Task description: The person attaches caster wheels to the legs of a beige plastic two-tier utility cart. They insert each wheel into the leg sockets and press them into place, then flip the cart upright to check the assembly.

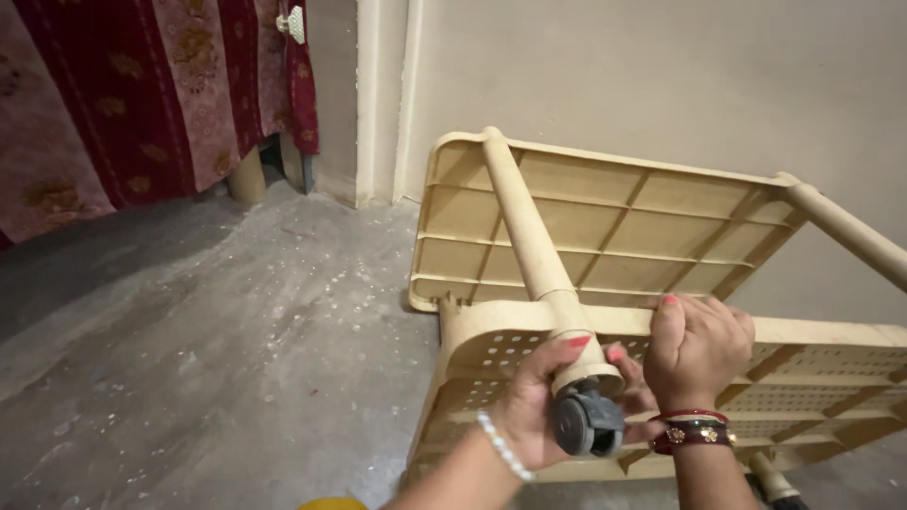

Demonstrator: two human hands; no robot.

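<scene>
While the beige plastic rack (605, 227) lies tipped on its side on the concrete floor (208, 340), its top shelf sits close to the wall (661, 76), ribbed underside facing the room. A 2nd, perforated shelf (831, 378) sits nearer the person, at the rack's low end. Round post (524, 227) runs from the far shelf's corner down thru the near shelf; another post (850, 231) goes off at the rt edge.

Left of the rack, a red patterned curtain (142, 94) hangs to the floor w/ a pale cylinder (248, 175) just below its hem, beside the door frame (378, 94). Nothing lies betw. curtain and rack but bare, speckled floor.

Left hand (534, 401), bead bracelet on the wrist, is curled around the post's flared end, thumb pressed on the collar, just above a grey caster wheel (588, 423). Right hand (694, 345), red bangles on the wrist, is closed over the near shelf's upper edge, fingers folded tight on the rim, just beside the post. A 2nd caster (777, 484) pokes out at the bottom rt, mostly hidden by the forearm.
</scene>
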